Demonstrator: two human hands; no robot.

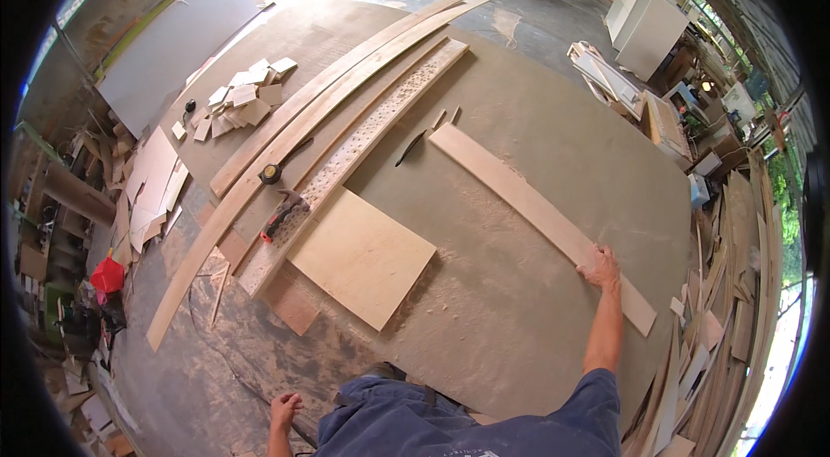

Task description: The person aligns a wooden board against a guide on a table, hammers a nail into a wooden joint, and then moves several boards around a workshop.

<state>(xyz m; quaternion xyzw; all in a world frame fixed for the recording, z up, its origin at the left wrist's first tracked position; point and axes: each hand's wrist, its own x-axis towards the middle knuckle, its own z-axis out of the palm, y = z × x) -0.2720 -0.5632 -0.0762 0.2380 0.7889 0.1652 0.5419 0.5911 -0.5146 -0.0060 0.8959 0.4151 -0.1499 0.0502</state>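
Note:
A long pale wooden board (519, 185) lies slantwise on the large brown sheet to my right. My right hand (601, 268) grips it across its width near the closer end, fingers over the edge. Low at my left side hangs my left hand (285, 412), fingers loosely curled, with nothing visible in it. A dark slim curved tool (410, 148) and two short wood strips (447, 117) lie near the board's far end. Left of it rests a square plywood panel (363, 256) against a long frame piece (346, 154) with a speckled, pitted face.
A hammer (284, 217) with a red-and-black handle lies on the frame piece, and a tape measure (271, 173) on a long plank (346, 89). Small wooden squares (245, 98) are heaped at the far left. Scrap lumber (718, 284) crowds the right side; a white cabinet (648, 25) stands beyond.

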